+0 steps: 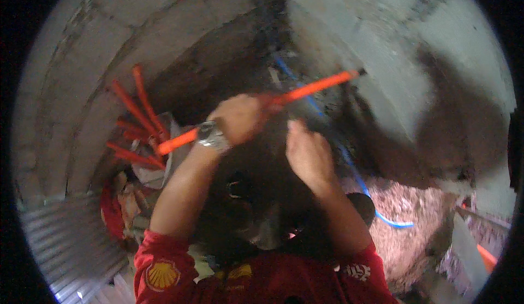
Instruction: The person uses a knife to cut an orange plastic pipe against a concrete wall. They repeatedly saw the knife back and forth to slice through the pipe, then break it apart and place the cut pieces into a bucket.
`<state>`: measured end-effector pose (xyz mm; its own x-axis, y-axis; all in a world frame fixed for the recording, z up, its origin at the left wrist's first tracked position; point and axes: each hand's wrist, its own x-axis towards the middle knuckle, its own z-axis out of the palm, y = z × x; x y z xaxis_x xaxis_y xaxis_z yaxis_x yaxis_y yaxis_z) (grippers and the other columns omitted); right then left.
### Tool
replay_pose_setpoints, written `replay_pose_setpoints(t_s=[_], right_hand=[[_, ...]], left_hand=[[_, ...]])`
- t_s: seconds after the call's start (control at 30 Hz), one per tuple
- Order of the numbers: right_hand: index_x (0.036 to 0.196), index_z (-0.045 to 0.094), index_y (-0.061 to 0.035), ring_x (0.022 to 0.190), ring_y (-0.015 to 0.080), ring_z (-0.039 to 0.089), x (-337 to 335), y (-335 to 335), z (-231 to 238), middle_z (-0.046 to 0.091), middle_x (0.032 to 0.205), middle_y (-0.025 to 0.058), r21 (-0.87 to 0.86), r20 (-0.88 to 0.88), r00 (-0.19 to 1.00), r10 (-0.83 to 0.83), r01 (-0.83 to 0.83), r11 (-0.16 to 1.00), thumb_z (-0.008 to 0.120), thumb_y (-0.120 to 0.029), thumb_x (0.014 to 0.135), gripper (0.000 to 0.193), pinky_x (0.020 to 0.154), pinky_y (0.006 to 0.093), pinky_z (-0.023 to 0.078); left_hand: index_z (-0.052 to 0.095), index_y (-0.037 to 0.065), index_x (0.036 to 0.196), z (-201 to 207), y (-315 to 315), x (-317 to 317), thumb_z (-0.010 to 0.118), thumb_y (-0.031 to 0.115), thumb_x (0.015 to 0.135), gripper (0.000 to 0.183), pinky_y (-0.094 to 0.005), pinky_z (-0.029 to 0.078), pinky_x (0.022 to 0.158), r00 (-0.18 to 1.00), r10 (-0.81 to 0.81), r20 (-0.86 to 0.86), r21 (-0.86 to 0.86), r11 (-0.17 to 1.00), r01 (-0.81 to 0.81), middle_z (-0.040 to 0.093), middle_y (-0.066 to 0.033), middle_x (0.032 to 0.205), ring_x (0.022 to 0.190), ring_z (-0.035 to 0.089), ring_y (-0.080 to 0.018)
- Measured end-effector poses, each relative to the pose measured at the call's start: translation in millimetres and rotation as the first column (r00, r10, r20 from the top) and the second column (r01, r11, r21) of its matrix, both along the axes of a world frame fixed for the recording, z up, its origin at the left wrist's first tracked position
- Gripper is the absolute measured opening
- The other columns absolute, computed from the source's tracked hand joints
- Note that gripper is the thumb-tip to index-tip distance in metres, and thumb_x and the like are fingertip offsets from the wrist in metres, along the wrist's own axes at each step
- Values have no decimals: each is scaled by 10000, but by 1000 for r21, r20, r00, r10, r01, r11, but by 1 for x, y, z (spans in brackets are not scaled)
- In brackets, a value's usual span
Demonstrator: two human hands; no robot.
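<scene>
An orange pipe (322, 84) runs slantwise across the middle, rising from left to right, with a dark tip at its upper right end. My left hand (240, 117) is wrapped round it; the pipe's lower left part passes behind that wrist, which wears a metal watch (210, 136). Motion blurs the pipe next to my left fingers. Just below the pipe and apart from it, my right hand (310, 151) has its fingers curled together. Whatever they hold, if anything, is too small or hidden to name.
Several orange pipe lengths (134, 105) stand in a pale container (153, 178) at left. Block walls (125, 9) and a grey wall (349, 25) meet in a corner. A blue hose (349, 162) trails down toward reddish soil (404, 233). Corrugated metal sheet (76, 244) lies lower left.
</scene>
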<state>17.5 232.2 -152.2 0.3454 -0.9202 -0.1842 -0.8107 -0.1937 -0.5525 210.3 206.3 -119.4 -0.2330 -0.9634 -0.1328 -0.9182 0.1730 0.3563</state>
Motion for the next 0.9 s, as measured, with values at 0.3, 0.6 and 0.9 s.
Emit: replay_pose_setpoints(t_s=[0.3,0.6,0.9], right_hand=[[1029,584,-28,817,505,655,-1,2,-19,673,843,294,-2,76,997,-29,29,1000,433,-215,1027,240,735,616,519],[1005,553,-3,822,526,618,-1,8,-21,652,842,299,64,196,978,-65,53,997,436,-204,1016,233,730,614,495],[993,559,5,838,510,636,4,-14,-21,654,846,295,-14,215,972,-98,103,995,474,-188,999,211,735,597,509]], left_hand=[[650,158,1189,-17,-16,9,502,366,1006,314,-544,553,734,999,11,51,86,996,-15,710,-214,932,873,683,-432],[648,142,1202,-5,-12,-1,467,395,1023,359,-543,533,781,999,26,45,78,997,-29,704,-217,948,932,669,-434],[672,147,1151,-6,-14,-17,479,402,1018,346,-541,545,794,998,26,65,45,999,-29,710,-212,962,904,680,-429]])
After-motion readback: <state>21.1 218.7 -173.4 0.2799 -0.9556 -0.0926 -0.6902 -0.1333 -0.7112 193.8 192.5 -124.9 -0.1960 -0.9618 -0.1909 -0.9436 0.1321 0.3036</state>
